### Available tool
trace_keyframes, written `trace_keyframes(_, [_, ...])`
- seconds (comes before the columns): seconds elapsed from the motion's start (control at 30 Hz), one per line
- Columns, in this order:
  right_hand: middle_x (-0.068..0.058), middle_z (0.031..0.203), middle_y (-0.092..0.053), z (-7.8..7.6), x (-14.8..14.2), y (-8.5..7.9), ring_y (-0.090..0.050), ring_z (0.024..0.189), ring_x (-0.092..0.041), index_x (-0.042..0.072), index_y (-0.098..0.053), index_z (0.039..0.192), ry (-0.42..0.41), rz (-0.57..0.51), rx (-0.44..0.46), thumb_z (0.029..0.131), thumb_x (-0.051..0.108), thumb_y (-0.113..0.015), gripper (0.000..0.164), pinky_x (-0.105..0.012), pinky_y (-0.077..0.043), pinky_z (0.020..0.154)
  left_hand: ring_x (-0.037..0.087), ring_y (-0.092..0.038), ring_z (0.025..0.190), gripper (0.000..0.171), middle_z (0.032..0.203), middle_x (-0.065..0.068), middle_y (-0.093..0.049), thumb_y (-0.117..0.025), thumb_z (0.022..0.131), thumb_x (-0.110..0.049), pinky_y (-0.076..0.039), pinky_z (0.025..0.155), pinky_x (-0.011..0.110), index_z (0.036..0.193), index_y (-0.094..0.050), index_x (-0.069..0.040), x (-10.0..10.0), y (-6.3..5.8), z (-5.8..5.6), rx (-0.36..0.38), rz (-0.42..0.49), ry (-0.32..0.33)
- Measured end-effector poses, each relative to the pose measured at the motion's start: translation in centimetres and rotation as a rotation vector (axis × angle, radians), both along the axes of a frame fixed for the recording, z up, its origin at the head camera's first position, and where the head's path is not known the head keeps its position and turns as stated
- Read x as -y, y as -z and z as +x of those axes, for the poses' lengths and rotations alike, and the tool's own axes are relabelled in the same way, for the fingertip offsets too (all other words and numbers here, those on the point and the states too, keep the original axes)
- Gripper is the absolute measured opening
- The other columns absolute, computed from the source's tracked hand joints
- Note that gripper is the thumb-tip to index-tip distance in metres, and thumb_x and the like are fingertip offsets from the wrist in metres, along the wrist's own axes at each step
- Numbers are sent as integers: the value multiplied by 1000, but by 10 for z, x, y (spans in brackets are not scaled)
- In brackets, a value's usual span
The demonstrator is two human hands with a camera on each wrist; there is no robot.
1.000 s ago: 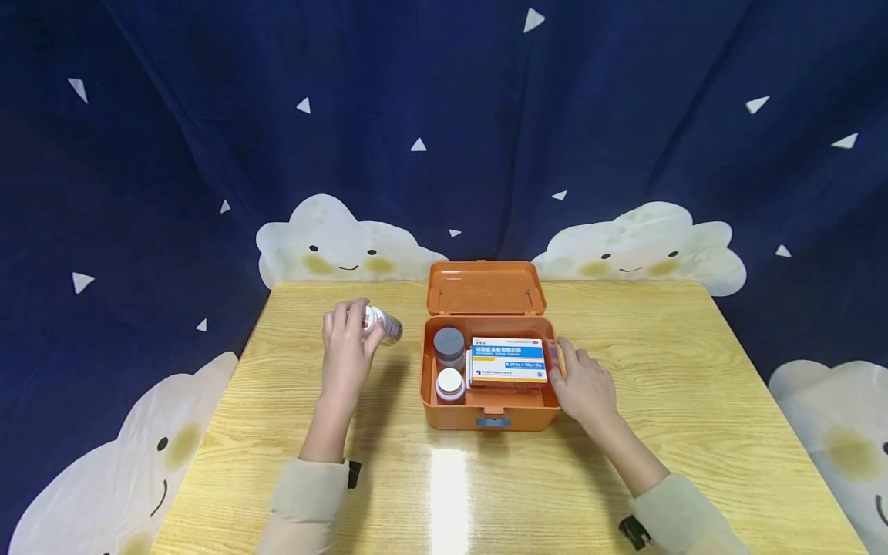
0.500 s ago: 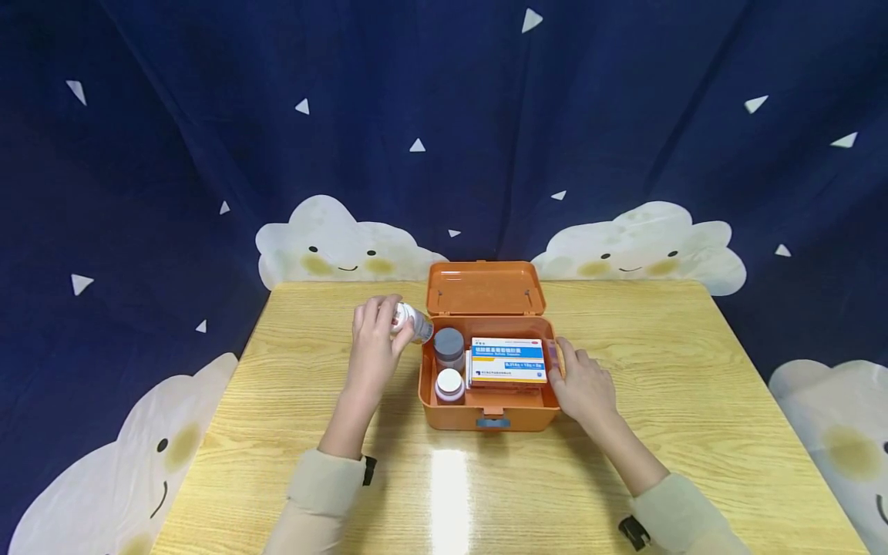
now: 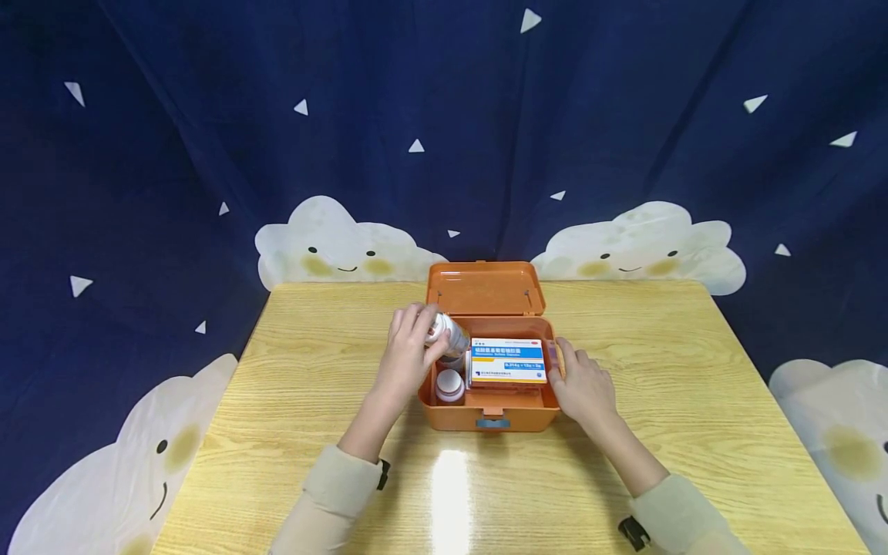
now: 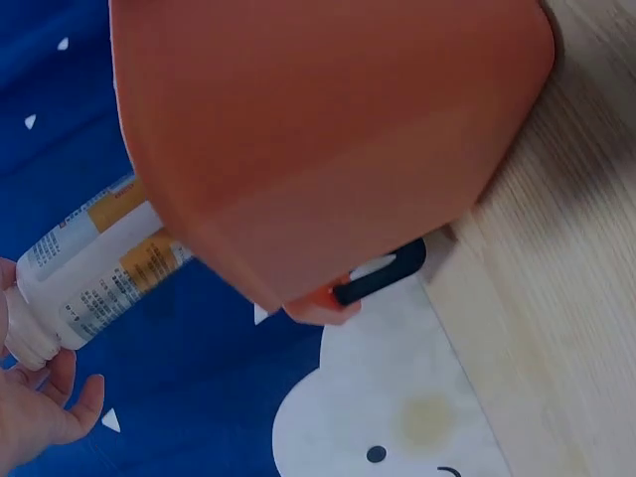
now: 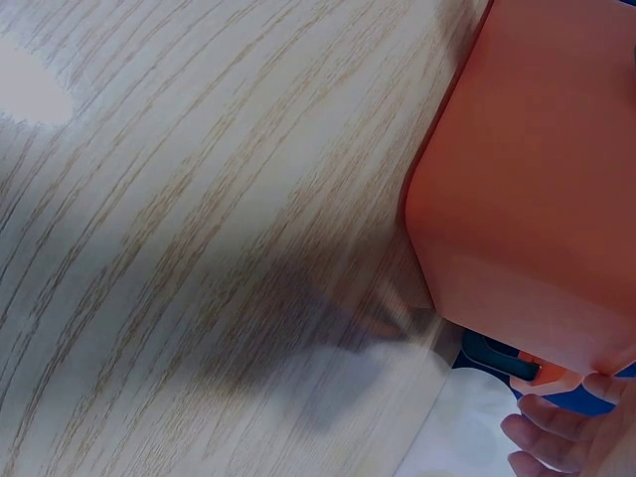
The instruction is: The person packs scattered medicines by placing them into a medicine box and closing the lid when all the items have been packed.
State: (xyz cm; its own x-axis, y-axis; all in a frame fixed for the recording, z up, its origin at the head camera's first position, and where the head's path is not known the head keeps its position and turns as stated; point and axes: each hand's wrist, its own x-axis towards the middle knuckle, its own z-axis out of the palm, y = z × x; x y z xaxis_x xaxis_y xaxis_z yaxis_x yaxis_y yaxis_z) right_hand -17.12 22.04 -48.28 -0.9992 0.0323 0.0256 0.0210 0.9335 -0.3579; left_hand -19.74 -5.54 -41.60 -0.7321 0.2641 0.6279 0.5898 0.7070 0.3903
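Observation:
My left hand point(image 3: 405, 354) holds a white pill bottle point(image 3: 454, 334) by its capped end, tilted over the left part of an open orange medicine box point(image 3: 444, 418). In the left wrist view, the bottle's point(image 4: 104, 263) orange-and-white label shows, while the box wall hides its lower end. A smaller white-capped bottle point(image 3: 450, 386) stands in the box's front left corner. The dark-lidded bottle beside it is mostly covered by the held bottle. A blue-and-white medicine carton point(image 3: 509, 360) lies on the right inside. My right hand point(image 3: 588, 388) grips the box's right rim.
The box's hinged lid point(image 3: 486, 287) leans back. A wooden table point(image 3: 701, 385) lies under everything, with bare wood on both sides and in front. Behind it hangs a dark blue curtain point(image 3: 472, 139) with white clouds.
My left hand has carried the pill bottle rightward from beside the box to over its left part, now covering the dark-lidded bottle. The right hand has kept its place at the rim.

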Motion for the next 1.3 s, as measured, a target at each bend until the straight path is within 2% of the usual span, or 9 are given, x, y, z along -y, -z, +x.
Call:
trace_keyframes(0.23, [-26, 120, -49, 0, 0, -1, -50, 102, -44, 9, -30, 139, 5, 2, 11, 90, 27, -44, 54, -57, -38, 82, 22, -44, 93, 33, 110, 8, -53, -58, 87, -20, -42, 76, 34, 116, -55, -4, -10, 5, 4, 59, -65, 111])
trace_keyframes(0.4, [-26, 121, -48, 0, 0, -2, -49, 103, -44, 8, -30, 140, 4, -1, 19, 91, 27, -43, 54, -58, -37, 82, 21, -43, 91, 32, 109, 7, -52, -57, 88, -24, -41, 76, 34, 115, -55, -6, -17, 10, 5, 62, -108, 171])
trace_keyframes(0.83, [-26, 120, -49, -1, 1, 0, -50, 102, -44, 9, -31, 139, 2, -3, 9, 90, 28, -44, 54, -58, -38, 82, 19, -45, 98, 33, 109, 3, -52, -52, 90, -27, -41, 87, 32, 118, -55, -9, -28, 24, 6, 98, -218, 278])
trace_keyframes(1.03, [-25, 119, -49, -1, 1, 0, -51, 101, -43, 9, -31, 138, 3, -1, 5, 90, 28, -44, 53, -57, -38, 81, 15, -43, 91, 32, 106, 0, -51, -52, 92, -27, -41, 79, 26, 117, -56, -9, -31, 28, 5, 122, -272, 350])
trace_keyframes(1.3, [-26, 120, -49, 0, 0, -1, -51, 101, -43, 9, -31, 139, 2, -4, 10, 90, 27, -44, 53, -57, -38, 82, 14, -45, 96, 32, 107, -1, -52, -52, 93, -30, -42, 81, 26, 119, -54, -12, -34, 31, 1, 148, -351, 404])
